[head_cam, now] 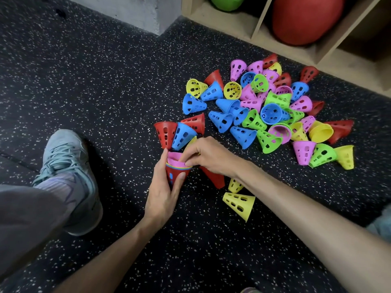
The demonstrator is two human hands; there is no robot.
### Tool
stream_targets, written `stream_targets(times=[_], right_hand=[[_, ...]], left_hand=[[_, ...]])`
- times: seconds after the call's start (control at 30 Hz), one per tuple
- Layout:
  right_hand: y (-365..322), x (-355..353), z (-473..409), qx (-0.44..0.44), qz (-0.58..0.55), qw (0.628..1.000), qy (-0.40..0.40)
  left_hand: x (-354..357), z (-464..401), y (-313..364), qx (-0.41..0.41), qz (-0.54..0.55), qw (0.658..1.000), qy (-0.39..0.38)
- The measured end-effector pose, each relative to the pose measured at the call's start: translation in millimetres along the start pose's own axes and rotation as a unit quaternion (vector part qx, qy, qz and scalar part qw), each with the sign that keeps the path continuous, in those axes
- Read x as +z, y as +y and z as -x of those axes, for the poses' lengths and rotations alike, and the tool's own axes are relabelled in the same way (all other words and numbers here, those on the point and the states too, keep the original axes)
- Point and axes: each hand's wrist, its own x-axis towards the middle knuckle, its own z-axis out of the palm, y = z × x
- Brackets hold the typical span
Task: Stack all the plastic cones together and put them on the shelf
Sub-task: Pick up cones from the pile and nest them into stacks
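Observation:
My left hand [163,193] grips a short stack of nested cones [176,169], red outside with blue, yellow and pink rims showing. My right hand [208,156] pinches the pink cone [174,158] at the top of that stack, fingers curled at its rim. Just beyond the hands lie a red cone [165,134], a blue cone [183,136] and another red cone [195,122]. A big heap of loose cones [270,108] in pink, blue, green, yellow and red spreads to the right. The wooden shelf [330,49] stands at the top right.
A yellow cone [239,204] and a smaller yellow one [234,185] lie under my right forearm, beside a red cone [213,178]. My shoe [69,172] rests at the left on black speckled floor. The shelf holds a red ball [306,20] and a green ball [227,2].

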Motion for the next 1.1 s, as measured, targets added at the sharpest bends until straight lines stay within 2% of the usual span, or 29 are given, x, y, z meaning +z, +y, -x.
stream_targets(times=[0.1, 0.23, 0.43, 0.53, 0.63, 0.8, 1.1], right_hand=[[1.4, 4.1, 5.2, -0.012, 0.010, 1.000, -0.026], [9.7, -2.5, 12.5, 0.006, -0.052, 0.999, 0.003], [39.4, -41.3, 29.4, 0.067, -0.132, 0.977, 0.155], [71.1, -56.5, 43.8, 0.107, -0.118, 0.957, 0.244], [107.1, -64.9, 61.0, 0.162, -0.093, 0.937, 0.296], [147.1, -66.0, 80.8, 0.210, -0.056, 0.927, 0.304], [166.2, -53.2, 73.5, 0.292, -0.049, 0.918, 0.263]], left_hand=[[0.5, -0.7, -2.8, 0.029, -0.032, 0.999, -0.014], [1.4, -2.0, -4.9, 0.013, -0.040, 0.999, -0.008], [0.5, -1.8, -3.7, -0.013, -0.032, 0.999, 0.009], [-0.4, -2.0, -4.6, -0.011, -0.042, 0.999, 0.007], [0.8, -2.3, -4.6, -0.012, -0.043, 0.999, 0.007], [3.6, -4.0, -5.4, -0.017, -0.045, 0.999, 0.015], [5.6, -5.2, -6.5, -0.016, -0.060, 0.998, 0.017]])
